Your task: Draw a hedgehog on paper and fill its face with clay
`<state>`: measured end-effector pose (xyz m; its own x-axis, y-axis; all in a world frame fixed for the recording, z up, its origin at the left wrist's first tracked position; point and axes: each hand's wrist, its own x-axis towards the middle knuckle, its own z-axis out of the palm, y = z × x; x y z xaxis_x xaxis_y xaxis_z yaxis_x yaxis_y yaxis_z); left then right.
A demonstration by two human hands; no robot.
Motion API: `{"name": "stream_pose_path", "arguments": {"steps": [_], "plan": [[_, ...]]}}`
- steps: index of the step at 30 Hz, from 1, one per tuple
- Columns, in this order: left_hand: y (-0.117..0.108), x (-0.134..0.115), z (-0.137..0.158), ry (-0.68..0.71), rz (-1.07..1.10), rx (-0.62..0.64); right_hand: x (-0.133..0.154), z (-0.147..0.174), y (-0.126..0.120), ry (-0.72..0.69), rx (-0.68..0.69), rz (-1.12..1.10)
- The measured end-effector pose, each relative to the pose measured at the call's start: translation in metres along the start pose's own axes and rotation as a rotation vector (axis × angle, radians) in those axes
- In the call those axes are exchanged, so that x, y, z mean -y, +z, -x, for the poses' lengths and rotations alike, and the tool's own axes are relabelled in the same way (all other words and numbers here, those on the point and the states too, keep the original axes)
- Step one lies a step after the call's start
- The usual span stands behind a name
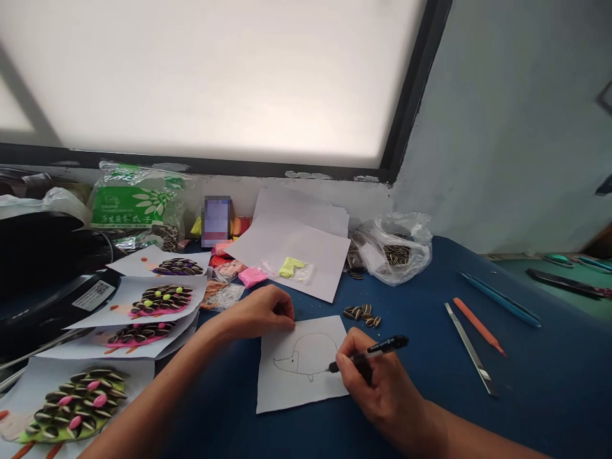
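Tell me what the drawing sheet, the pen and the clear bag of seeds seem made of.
The drawing sheet looks like matte white paper: thin, with dark lines on it. The pen seems hard plastic, given its black, partly clear barrel. The clear bag is probably thin plastic film: crinkled, glossy and see-through.

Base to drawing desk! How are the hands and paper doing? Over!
Right hand holding pen, tip at bottom line of animal drawing. Left hand at top edge of paper. Seeds beside paper, not on it.
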<state>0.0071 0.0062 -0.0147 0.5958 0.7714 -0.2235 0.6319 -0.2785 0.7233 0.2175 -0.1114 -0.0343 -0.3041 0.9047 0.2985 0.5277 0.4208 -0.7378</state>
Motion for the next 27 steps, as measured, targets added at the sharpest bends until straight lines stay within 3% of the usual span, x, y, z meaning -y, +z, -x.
{"name": "stream_pose_path", "arguments": {"steps": [27], "plan": [[-0.0031, -0.0069, 0.0062, -0.009, -0.044, 0.012, 0.0037, -0.0014, -0.0037, 0.048, 0.082, -0.032]]}}
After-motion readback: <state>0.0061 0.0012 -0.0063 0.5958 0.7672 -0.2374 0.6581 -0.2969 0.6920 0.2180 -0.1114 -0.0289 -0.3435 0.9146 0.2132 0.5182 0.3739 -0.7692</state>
